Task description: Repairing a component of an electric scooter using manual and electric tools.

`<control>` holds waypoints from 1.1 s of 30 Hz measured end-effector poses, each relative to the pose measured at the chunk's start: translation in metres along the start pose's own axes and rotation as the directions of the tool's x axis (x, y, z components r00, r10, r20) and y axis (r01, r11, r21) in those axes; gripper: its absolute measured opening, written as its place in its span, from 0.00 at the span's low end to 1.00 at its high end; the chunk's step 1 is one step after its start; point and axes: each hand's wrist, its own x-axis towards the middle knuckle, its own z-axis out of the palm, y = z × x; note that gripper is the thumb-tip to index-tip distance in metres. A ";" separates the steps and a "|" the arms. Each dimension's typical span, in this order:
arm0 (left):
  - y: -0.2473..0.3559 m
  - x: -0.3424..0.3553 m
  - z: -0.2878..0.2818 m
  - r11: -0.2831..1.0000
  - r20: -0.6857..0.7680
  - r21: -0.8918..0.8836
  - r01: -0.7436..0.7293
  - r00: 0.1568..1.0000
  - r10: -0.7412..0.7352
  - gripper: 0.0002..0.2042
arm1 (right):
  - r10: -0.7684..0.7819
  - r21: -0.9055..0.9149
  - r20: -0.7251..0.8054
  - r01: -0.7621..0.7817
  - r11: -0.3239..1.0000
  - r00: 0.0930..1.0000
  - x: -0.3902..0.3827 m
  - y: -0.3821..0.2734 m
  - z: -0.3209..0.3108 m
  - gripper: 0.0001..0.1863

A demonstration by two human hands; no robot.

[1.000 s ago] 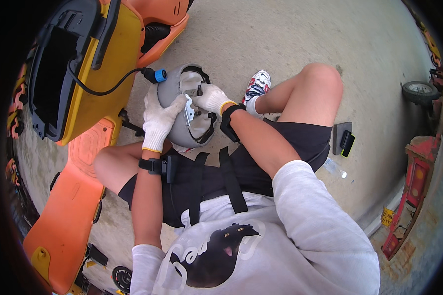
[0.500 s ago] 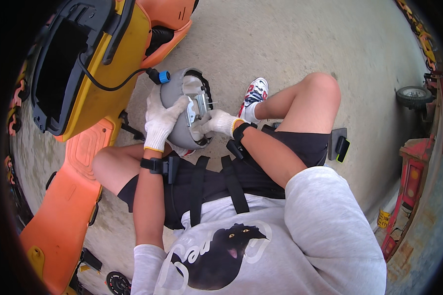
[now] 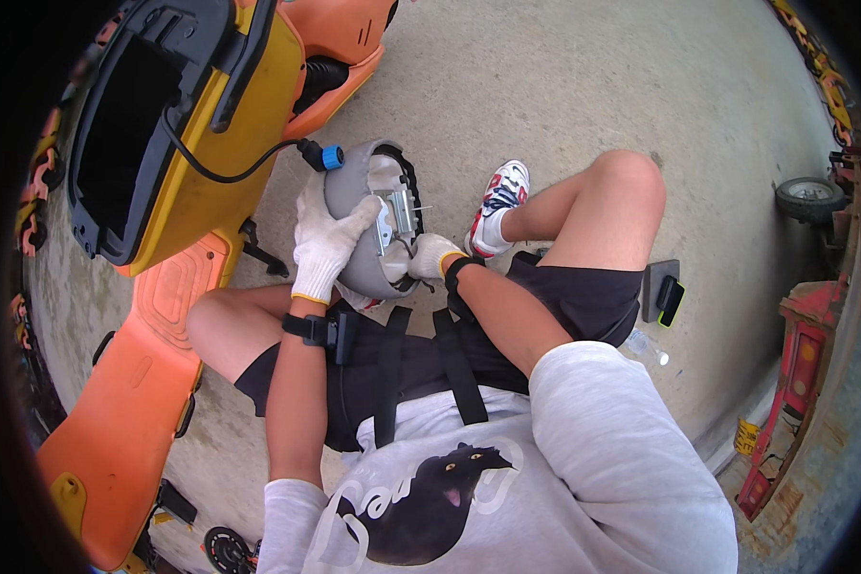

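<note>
A rounded grey seat stands on edge between my legs, its hollow underside turned to the right. Inside it show a metal bracket with a thin pin sticking out and a paler metal plate. White-gloved, my left hand wraps the seat's outer left side, thumb lying toward the plate. My right hand, also gloved, is closed at the lower right rim, below the bracket; its fingertips and whatever they hold are hidden. Just above my left hand hangs a blue-ended connector on a black cable.
Left of me stands a yellow and orange scooter with an open black compartment. At right, a dark phone-like device and a clear bottle lie on concrete. A red vehicle frame and small wheel line the right side.
My right hand has drawn down from beside the bracket to the lower right rim, uncovering more of the inside. My left hand keeps its hold. The view has shifted slightly, showing the bottle.
</note>
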 end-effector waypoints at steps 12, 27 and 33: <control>0.002 0.000 0.001 1.000 -0.003 0.000 -0.016 1.000 0.016 0.45 | -0.008 -0.203 -0.207 -0.035 0.979 0.978 0.028 0.017 0.020 0.16; -0.007 -0.003 -0.003 1.000 0.010 -0.019 0.014 1.000 -0.013 0.46 | 0.210 0.808 -0.064 -0.073 0.584 0.976 0.060 0.019 0.017 0.17; 0.005 0.000 0.004 1.000 0.021 -0.024 -0.019 1.000 0.020 0.46 | 0.250 0.897 -0.172 0.046 0.441 0.953 0.084 0.036 0.025 0.13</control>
